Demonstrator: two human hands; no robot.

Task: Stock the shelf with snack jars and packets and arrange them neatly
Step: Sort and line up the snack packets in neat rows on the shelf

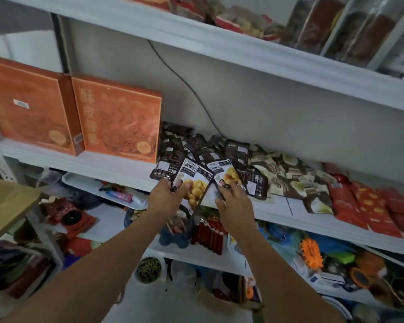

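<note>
Head view: left hand (167, 197) pinched on the lower edge of one chestnut packet (193, 183), right hand (233, 199) clamped likewise on a second packet (226, 177), both over the near lip of the middle shelf (117, 163). Behind, a loose heap of dark packets (203, 148); orange boxes (119, 117) far left. Probably light, floppy, slick foil; best gripped at a sealed edge.

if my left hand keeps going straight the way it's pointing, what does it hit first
Probably the pile of dark chestnut packets on the shelf; the left hand already holds one packet at the edge. Depth is unclear.
</note>
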